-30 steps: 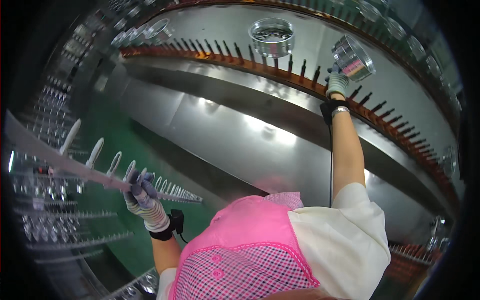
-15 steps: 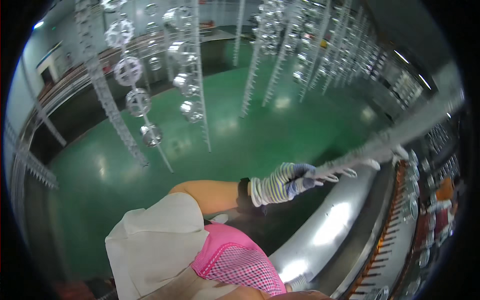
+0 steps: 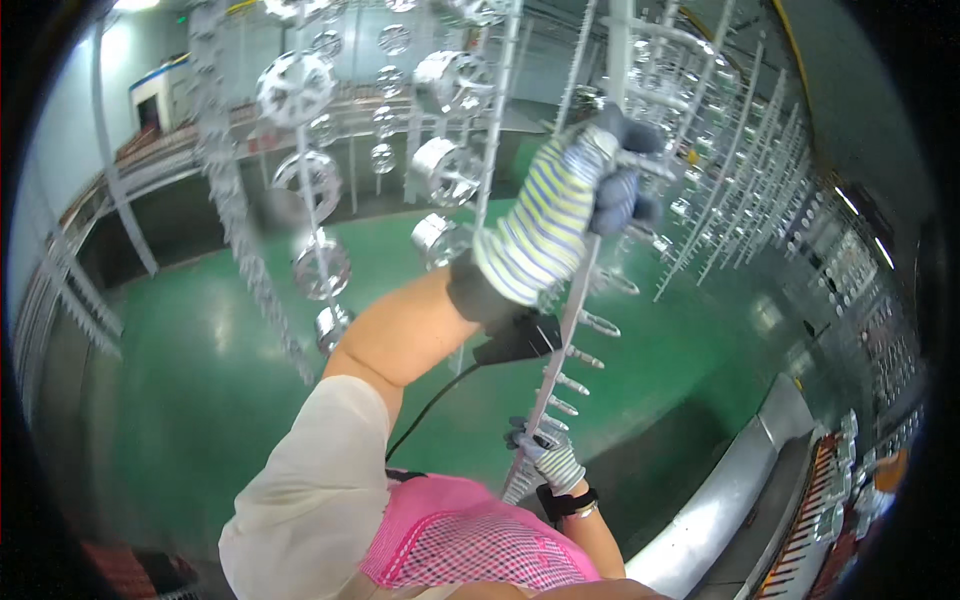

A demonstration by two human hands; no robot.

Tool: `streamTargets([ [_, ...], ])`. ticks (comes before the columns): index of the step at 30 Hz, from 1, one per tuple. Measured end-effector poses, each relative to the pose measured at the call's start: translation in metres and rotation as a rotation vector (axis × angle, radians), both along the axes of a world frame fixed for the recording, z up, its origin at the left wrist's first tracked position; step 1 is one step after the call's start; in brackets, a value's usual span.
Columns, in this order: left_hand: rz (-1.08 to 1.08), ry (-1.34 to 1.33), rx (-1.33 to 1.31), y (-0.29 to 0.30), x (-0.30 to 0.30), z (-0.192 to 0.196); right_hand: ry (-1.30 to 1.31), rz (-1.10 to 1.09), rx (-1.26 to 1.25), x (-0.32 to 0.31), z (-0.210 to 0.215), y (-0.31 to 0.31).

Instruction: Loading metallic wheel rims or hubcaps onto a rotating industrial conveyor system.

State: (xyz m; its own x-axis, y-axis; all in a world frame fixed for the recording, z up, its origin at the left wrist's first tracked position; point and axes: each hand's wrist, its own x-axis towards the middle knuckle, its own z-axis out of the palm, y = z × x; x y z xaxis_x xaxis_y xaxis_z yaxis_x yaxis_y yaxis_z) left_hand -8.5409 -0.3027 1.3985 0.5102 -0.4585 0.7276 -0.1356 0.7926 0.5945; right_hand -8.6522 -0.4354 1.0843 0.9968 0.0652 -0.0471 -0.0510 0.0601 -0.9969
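Observation:
A long pale metal rack bar point(image 3: 556, 360) with a row of hooked prongs stands steeply tilted in front of me. Its upper part is gripped by my left hand point(image 3: 560, 210), in a striped glove with dark fingers, raised at the end of my outstretched arm. Lower down, close to my pink checked apron point(image 3: 470, 545), my right hand point(image 3: 552, 455) is closed round the same bar in a similar glove. The prongs between my hands carry nothing. Below my left wrist hangs a black object point(image 3: 518, 342) with a cord; its kind is unclear.
Shiny spoked wheel-like parts point(image 3: 322, 265) hang on upright racks ahead and to the left. More prong racks point(image 3: 735, 180) hang at the right back. A curved metal ledge point(image 3: 690, 545) runs along the lower right, beside a row of rods point(image 3: 800, 520). The floor point(image 3: 220, 400) is green.
The rack bar has swung from a low slant over the ledge at right to a steep upright slant before me. My left hand has risen with it; my right hand now grips its lower part.

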Motion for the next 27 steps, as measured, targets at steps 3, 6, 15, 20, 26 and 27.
streamTargets([
  [3,0.154,-0.147,-0.023,-0.023,0.047,0.012,-0.082,-0.241,-0.025,0.031,0.014,-0.022],
  [6,0.521,-0.224,0.149,-0.032,0.099,-0.024,-0.172,-0.564,-0.144,0.068,0.013,-0.08],
  [15,1.431,-0.169,0.392,-0.012,0.19,-0.177,-0.476,-0.662,-0.359,0.203,0.185,-0.243],
  [20,1.576,-0.086,0.301,-0.029,0.216,-0.167,-0.61,-0.603,-0.383,0.309,0.283,-0.29],
  [26,1.643,-0.051,0.214,-0.039,0.261,-0.161,-0.752,-0.737,-0.743,0.48,0.336,-0.436],
  [27,1.568,0.058,0.196,-0.039,0.271,-0.163,-0.717,-0.63,-0.517,0.507,0.33,-0.451],
])
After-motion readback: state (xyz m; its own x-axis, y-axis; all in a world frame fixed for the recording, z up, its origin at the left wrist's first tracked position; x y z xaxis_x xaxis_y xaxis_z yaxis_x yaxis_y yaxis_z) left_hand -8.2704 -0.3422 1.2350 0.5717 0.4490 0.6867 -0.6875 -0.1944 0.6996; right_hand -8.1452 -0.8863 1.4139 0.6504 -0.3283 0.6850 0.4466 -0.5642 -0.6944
